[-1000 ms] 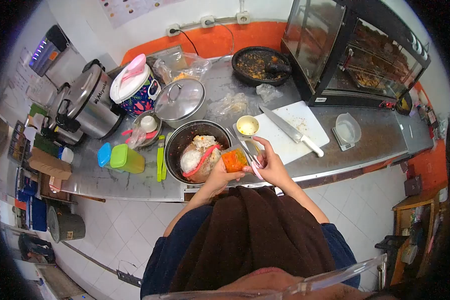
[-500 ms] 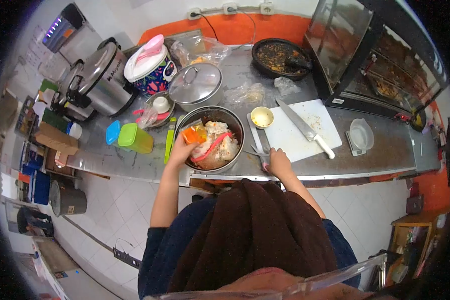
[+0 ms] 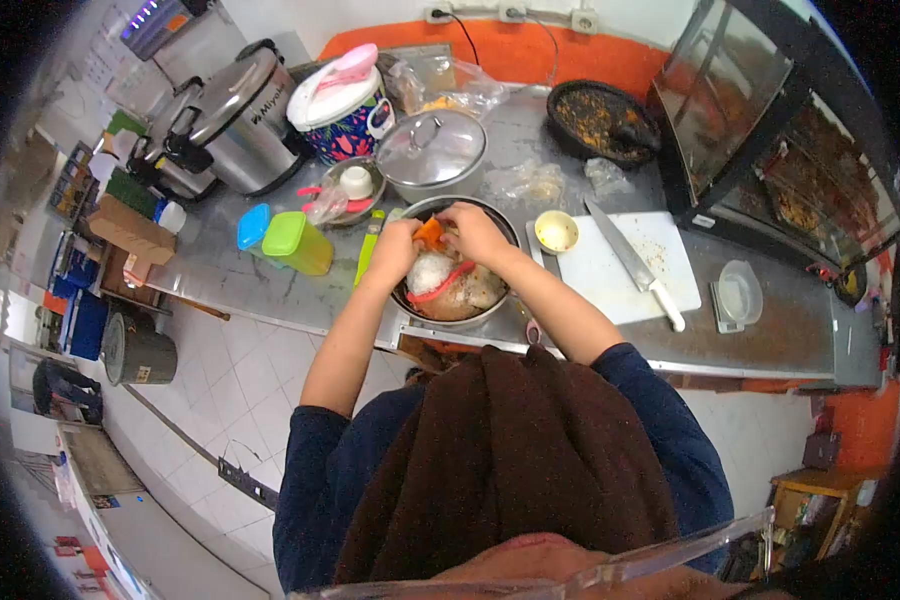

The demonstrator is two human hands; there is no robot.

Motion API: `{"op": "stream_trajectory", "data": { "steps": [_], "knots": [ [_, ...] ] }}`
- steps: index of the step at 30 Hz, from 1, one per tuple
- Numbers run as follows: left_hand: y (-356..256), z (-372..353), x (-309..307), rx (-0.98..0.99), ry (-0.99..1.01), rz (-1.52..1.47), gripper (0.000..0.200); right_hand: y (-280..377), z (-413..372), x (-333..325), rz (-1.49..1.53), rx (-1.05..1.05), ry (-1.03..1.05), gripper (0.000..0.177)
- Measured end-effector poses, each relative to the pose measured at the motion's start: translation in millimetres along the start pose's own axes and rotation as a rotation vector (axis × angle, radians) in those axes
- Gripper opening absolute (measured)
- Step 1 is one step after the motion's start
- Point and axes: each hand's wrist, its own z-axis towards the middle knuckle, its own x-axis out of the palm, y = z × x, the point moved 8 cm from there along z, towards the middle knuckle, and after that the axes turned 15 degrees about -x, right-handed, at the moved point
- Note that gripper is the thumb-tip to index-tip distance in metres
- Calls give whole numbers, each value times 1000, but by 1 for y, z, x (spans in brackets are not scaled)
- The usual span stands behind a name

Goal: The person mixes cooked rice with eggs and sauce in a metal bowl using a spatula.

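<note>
Over a metal pot (image 3: 502,290) of pale, crumbly food, my left hand (image 3: 394,250) and my right hand (image 3: 475,235) both grip a small orange packet (image 3: 431,235) between their fingers. A red-pink utensil (image 3: 438,287) lies in the food below the packet. Scissors (image 3: 533,330) rest at the counter's edge, right of the pot. Farther right, a small yellow bowl (image 3: 557,232) sits by a white cutting board (image 3: 620,260), on which a knife (image 3: 622,250) lies.
A lidded pot (image 3: 432,150) stands behind the open one. Green (image 3: 298,243) and blue (image 3: 255,232) containers are on the left, near large steel cookers (image 3: 245,125). A stone mortar (image 3: 600,125), a glass cabinet (image 3: 720,90) and a small scale (image 3: 726,308) are on the right.
My right hand has left the scissors and moved left to the packet. My left hand has brought the packet up toward the pot's far side. The view has shifted slightly.
</note>
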Motion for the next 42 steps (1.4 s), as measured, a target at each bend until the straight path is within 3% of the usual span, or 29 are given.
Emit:
{"op": "stream_trajectory", "data": {
  "steps": [1,3,8,12,20,23,26,27,29,31,33,37,39,42],
  "knots": [
    [-1,2,-5,6,-13,-16,26,-3,7,4,-10,-21,0,28],
    [2,1,-12,-53,-24,-104,25,-32,5,18,249,276,-7,30],
    [14,9,-7,42,-26,-109,23,-28,8,8,16,107,-184,15],
    [21,13,-2,65,-25,-212,20,-38,2,10,79,293,-170,16],
    [29,27,14,-38,-111,-192,23,-2,2,26,-119,206,-247,10],
    [30,34,9,-37,-110,-211,24,-7,6,25,-96,239,-256,10],
    [35,30,5,-73,42,-402,26,-15,0,36,124,349,-147,17],
    [33,31,3,-57,99,-289,24,-21,0,41,136,315,-107,15],
    [35,31,0,17,42,-408,21,-37,-5,50,273,373,-33,16],
    [34,35,1,48,47,-446,17,-39,-3,43,284,402,-91,15],
    [26,34,0,138,10,-189,15,-31,5,26,157,312,-234,13],
    [20,31,2,136,28,-209,14,-23,15,26,-30,246,-90,12],
    [26,34,3,95,-65,-230,15,-26,14,31,13,297,-116,13],
    [37,35,3,-28,-91,-273,17,-13,15,28,-183,246,-212,11]
  ]
}}
